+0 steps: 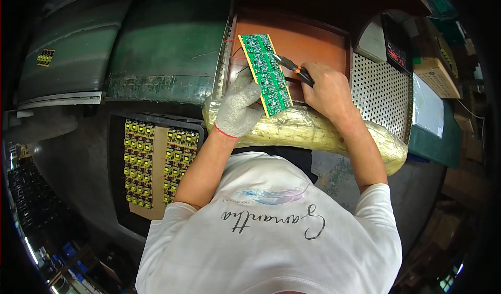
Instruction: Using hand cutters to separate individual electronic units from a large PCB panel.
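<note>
My left hand (237,106), in a grey knit glove with a red cuff edge, grips the lower left edge of a green circuit board panel (267,77). The panel is long, tilted, and carries rows of small parts, with yellowish strips along both long edges. In my bare right hand (330,91) is a pair of cutting pliers (295,69) with black and orange handles. Their metal head lies at the panel's right edge, near its upper half. Whether the jaws touch a part is too small to tell. Thin red wires stick out left of the panel.
Beneath the panel lies a reddish-brown tray (318,38), with a yellow wrapped padded roll (297,129) along its near edge. Left is a green conveyor belt (167,43) bearing a small board (45,57). A black crate (117,174) holds several component boards (138,163). Perforated metal (378,90) and a cardboard box (438,77) are right.
</note>
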The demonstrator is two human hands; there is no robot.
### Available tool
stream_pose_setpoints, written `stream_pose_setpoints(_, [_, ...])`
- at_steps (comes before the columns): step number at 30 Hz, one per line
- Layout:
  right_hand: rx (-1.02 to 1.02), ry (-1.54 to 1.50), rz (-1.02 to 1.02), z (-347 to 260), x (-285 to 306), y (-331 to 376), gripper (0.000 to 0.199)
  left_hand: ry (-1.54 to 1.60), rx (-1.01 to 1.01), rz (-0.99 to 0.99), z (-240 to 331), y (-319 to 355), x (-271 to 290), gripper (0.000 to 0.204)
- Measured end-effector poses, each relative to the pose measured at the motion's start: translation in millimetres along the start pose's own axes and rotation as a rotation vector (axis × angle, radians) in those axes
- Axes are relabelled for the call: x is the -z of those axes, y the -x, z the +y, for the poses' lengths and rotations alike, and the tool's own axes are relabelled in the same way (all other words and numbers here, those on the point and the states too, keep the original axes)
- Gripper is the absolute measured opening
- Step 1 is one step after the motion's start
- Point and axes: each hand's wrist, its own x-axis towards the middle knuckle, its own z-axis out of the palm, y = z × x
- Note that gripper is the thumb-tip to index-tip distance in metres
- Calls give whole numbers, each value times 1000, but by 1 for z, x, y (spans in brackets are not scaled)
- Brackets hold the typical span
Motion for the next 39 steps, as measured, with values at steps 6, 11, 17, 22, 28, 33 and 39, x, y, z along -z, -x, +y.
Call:
stream_pose_setpoints(6, [-26, 10, 34, -11, 0, 1, 23, -58, -17, -19, 0, -5, -4, 61])
stream_pose_setpoints(11, [-40, 17, 22, -4, -3, 2, 27, -18, 0, -54, 3, -3, -10, 66])
stream_pose_setpoints(17, [11, 2, 119, -5, -1, -2, 26, 14, 17, -38, 1, 0, 0, 69])
stream_pose_setpoints(22, [73, 25, 115, 9, -2, -4, 24, 51, 45, -14, 2, 3, 0, 70])
stream_pose_setpoints(28, [126, -26, 196, 16, -8, -12, 19, 70, 69, -17, 2, 2, -1, 71])
stream_pose_setpoints(33, [96, -2, 271, 6, -7, -24, 16, 50, 85, -29, 1, 1, 3, 71])
stream_pose_setpoints(39, [56, 59, 158, 6, -3, -24, 16, 54, 95, -53, 0, 1, 8, 74])
